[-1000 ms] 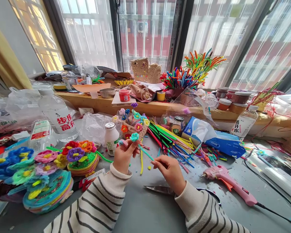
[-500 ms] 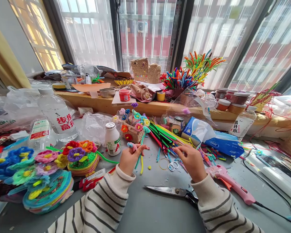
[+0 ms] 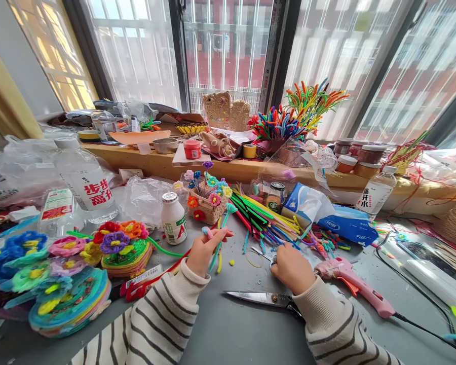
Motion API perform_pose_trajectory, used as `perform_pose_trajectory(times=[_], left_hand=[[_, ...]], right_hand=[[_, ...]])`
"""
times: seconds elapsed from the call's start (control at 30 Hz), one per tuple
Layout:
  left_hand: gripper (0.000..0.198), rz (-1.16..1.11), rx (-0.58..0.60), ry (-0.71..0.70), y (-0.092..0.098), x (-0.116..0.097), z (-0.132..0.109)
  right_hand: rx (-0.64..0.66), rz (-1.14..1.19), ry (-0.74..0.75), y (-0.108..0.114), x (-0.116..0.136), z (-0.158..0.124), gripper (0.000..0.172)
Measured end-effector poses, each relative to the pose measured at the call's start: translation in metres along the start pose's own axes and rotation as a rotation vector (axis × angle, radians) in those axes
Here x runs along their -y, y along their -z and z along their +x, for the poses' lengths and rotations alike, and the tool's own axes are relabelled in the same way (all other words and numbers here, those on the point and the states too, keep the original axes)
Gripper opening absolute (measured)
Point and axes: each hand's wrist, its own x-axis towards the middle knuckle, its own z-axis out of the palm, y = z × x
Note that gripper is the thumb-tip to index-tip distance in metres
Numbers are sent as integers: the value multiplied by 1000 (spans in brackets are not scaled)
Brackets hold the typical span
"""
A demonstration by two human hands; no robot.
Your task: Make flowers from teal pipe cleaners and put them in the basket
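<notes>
My left hand (image 3: 204, 253) is closed, thumb and fingers pinching a small fuzzy pink and light-blue pipe cleaner piece (image 3: 208, 232). A teal pipe cleaner stem (image 3: 215, 257) and a yellow one (image 3: 219, 263) show just beside its fingertips; whether they touch the hand I cannot tell. My right hand (image 3: 293, 268) is curled around the handles of small scissors (image 3: 264, 254), whose blades point up and left. Its fingers cover most of the handles. Large scissors with dark handles (image 3: 256, 298) lie on the table just below, near my right wrist.
Pipe cleaner flowers (image 3: 66, 258) stand at the left, near a white bottle (image 3: 174, 218). A small flower basket (image 3: 209, 205) and a pile of pipe cleaners (image 3: 266, 218) lie ahead. To the right are a pink glue gun (image 3: 359, 286) with its cord and a blue tissue pack (image 3: 345, 223).
My right hand has moved down and slightly left onto the small scissors and closed on their handles; the scissors have shifted a little. My left hand stays nearly in place, still pinching the piece.
</notes>
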Motion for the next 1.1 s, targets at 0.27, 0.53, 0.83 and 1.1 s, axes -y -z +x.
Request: perform_pose_trajectory(times=[0.27, 0.53, 0.83, 1.1], left_hand=[[25, -144, 70, 81, -3, -5, -3], [24, -287, 121, 11, -5, -9, -6], [18, -374, 80, -16, -4, -10, -6], [23, -489, 83, -50, -4, -12, -6]], right_hand=[[-25, -120, 98, 5, 3, -4, 21], [-83, 53, 48, 10, -7, -3, 13], [-65, 948, 220, 8, 9, -9, 35], [373, 1035, 685, 18, 30, -32, 59]])
